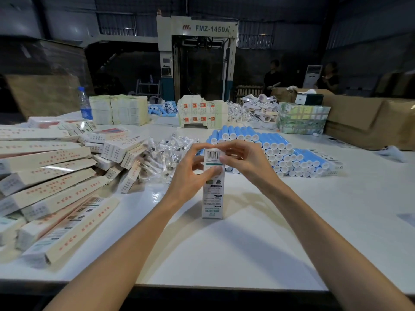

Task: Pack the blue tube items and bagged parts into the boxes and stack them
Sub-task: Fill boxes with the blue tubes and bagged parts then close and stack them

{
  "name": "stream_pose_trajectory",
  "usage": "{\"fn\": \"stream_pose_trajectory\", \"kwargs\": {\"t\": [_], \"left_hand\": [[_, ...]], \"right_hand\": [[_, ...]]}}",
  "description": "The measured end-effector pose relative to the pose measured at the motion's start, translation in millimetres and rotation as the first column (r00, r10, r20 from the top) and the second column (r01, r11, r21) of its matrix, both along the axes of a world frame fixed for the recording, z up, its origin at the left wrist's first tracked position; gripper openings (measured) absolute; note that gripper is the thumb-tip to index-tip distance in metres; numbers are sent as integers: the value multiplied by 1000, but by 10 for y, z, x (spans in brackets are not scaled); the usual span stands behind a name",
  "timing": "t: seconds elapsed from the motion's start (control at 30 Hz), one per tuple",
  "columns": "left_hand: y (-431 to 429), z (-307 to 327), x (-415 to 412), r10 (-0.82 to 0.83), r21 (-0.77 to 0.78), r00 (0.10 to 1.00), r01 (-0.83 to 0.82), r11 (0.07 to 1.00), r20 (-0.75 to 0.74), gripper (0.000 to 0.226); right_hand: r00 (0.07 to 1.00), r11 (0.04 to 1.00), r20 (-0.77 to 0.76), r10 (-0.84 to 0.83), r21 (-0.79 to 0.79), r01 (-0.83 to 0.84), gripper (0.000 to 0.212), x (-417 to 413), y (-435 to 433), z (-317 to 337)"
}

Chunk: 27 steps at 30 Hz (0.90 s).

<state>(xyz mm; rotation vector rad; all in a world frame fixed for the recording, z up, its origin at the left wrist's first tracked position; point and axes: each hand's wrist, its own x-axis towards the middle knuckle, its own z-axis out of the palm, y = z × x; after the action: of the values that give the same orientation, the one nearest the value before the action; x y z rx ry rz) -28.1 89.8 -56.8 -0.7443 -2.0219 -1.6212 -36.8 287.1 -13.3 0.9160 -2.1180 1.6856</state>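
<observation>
Fingertip grip of left hand (190, 173) and right hand (243, 157) on upright box (212, 196), contents hidden.

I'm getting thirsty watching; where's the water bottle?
In the head view, the water bottle stands upright at the far left of the table, beside the pale bundled stacks, behind the heap of packed boxes.
</observation>
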Motion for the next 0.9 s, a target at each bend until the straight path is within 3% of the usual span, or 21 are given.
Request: {"fn": "stream_pose_trajectory", "kwargs": {"t": [0.23, 0.33, 0.43, 0.53, 0.67, 0.8, 0.9], "left_hand": [[24, -12, 15, 25, 7, 1000, -25, 1000, -8, 43], [35, -21, 15, 17, 33, 1000, -18, 999, 22, 44], [30, -20, 17, -18, 133, 996, 6, 991, 89, 47], [21, -42, 8, -113, 320, 980, 55, 946, 164, 48], [37, -61, -8, -262, 478, 940, 130, 869, 220, 53], [70, -110, -43, -139, 352, 971, 63, 934, 195, 52], [151, -176, -40, -31, 152, 985, 5, 988, 171, 55]], "right_hand": [[989, 992, -80, -124, 1, 124, 23, 6, -105, -127], [995, 995, -46, -90, -40, 88, 29, 32, -117, -227], [983, 989, 181, 13, -147, 14, 49, 64, -122, -320], [903, 992, 417, 102, -112, -61, 39, 91, -126, -375], [791, 959, 542, 282, -196, -207, 49, 174, -177, -448], [825, 967, 514, 237, -206, -150, 47, 273, -141, -417], [911, 999, 413, 10, -47, 10, 37, 380, -2, -427]]}}
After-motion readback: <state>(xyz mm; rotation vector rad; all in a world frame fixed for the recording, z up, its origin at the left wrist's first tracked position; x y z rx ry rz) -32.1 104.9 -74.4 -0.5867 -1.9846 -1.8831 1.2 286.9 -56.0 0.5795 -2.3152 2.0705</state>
